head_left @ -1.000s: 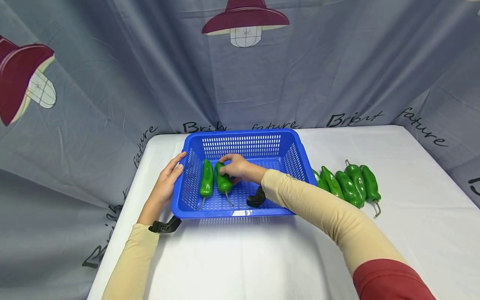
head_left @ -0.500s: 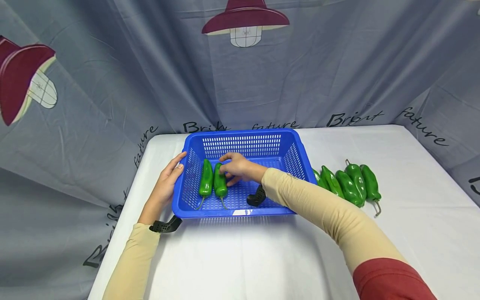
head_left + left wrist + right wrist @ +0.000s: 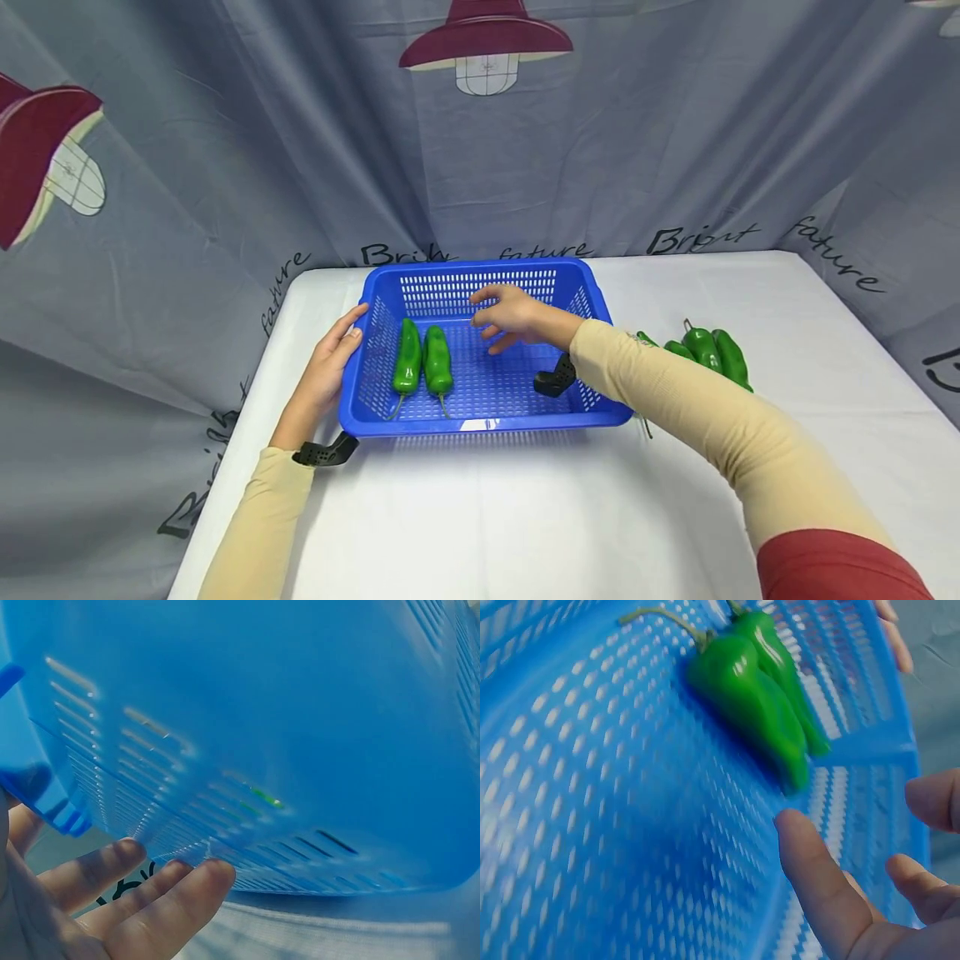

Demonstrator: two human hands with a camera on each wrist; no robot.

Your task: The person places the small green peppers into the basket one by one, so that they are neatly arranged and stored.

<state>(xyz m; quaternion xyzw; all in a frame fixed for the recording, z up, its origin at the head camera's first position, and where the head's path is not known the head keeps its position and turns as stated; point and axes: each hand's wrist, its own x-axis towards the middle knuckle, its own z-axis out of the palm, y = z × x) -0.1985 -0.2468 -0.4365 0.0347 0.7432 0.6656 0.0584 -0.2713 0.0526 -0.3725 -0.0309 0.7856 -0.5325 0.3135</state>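
Two green peppers (image 3: 437, 362) lie side by side in the left part of a blue perforated basket (image 3: 480, 427), stems toward the near side. My right hand (image 3: 510, 317) is over the middle of the basket, fingers spread and apart from the peppers. In the right wrist view, both peppers (image 3: 746, 705) lie beyond its fingertips. My left hand (image 3: 326, 367) holds the basket's left rim with its thumb and index finger. The left wrist view shows its other fingers (image 3: 180, 907) loosely extended along the outside of the slotted wall.
More green peppers (image 3: 705, 346) lie on the white table (image 3: 480, 508) right of the basket, partly hidden by my right sleeve (image 3: 690, 408). A grey printed curtain (image 3: 487, 175) hangs behind the table and at both sides.
My right hand has let go of the second pepper and moved right and up from it. That pepper now lies straighter beside the first. My left hand stays at the rim.
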